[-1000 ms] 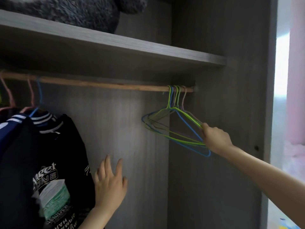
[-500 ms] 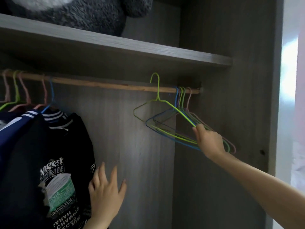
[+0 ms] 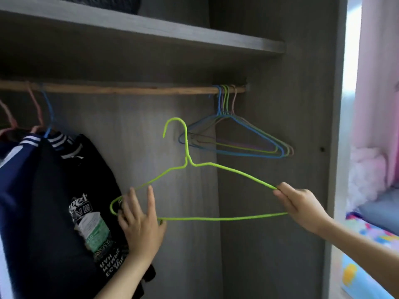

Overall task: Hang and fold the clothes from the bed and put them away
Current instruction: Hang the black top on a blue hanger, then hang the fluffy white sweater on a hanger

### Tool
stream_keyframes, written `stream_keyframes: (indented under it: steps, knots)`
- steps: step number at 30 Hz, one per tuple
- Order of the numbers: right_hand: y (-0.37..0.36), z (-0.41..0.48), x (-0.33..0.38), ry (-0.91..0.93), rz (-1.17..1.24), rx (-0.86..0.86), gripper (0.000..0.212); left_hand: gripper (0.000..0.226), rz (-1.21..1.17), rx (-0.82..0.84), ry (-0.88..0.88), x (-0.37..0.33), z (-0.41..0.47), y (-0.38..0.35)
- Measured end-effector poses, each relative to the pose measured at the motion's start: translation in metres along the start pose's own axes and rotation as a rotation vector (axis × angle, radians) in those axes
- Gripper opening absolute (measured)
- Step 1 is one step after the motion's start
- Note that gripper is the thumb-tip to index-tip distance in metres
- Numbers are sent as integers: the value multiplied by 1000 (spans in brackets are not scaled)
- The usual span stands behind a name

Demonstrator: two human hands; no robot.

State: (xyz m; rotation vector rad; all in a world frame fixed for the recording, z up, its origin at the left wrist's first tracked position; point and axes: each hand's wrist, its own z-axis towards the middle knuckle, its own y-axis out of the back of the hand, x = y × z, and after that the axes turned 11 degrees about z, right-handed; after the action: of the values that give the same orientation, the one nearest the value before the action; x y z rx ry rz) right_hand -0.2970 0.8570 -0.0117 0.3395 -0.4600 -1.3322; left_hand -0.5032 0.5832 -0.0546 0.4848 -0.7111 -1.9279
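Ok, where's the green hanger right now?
Head view, centre: green hanger held below the rail, left of the spare hangers, right hand pinching its end.

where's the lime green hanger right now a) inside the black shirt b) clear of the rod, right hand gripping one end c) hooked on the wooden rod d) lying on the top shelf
B: the lime green hanger has its hook below the wooden rod, touching nothing, and the right hand pinches its right corner.
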Motion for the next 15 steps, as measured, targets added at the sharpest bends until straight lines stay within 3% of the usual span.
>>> stream_keyframes:
  steps: [5,7,8,13,15]
  knots:
    - [53,-54,8,-212,-161,42,35,122,-134,60,-184,-28,-6,-11]
    - [84,-79,9,-326,-263,25,58,123,-202,128,-292,-55,-20,-15]
    - [99,-90,13,-379,-309,8,59,122,-239,152,-334,-68,-29,-18]
    - [168,-167,19,-626,-603,-18,2,118,-458,217,-554,-154,-67,-4]
    - [202,-201,22,-874,-668,18,15,115,-502,211,-658,-192,-86,9]
